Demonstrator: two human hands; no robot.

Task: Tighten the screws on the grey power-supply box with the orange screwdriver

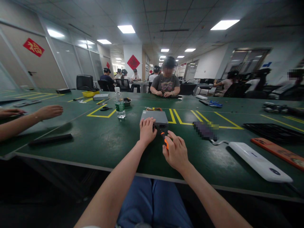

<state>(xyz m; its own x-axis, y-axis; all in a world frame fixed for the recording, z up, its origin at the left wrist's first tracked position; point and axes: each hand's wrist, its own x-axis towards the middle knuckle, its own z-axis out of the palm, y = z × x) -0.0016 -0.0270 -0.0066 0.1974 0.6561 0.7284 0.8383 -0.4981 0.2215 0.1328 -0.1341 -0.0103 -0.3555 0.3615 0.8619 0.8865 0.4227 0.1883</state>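
A grey metal power supply unit [155, 117] lies on the green table in front of me, with a dark socket on its near side and coloured wires behind it. My left hand [147, 129] grips its near left corner, fingers over the top; the thumb side is partly hidden. In my right hand [177, 148] is a screwdriver [165, 141] with an orange and black handle. Its thin shaft points at the near face of the unit, close to the socket. Whether the tip touches a screw is too small to tell.
A water bottle [120, 106] stands left of the unit, beside a small bowl [127, 102]. To the right lie a white power bank [258, 161] with a cable and an orange phone [277, 152]. Another person's arm [35, 120] reaches in from the left; someone sits opposite.
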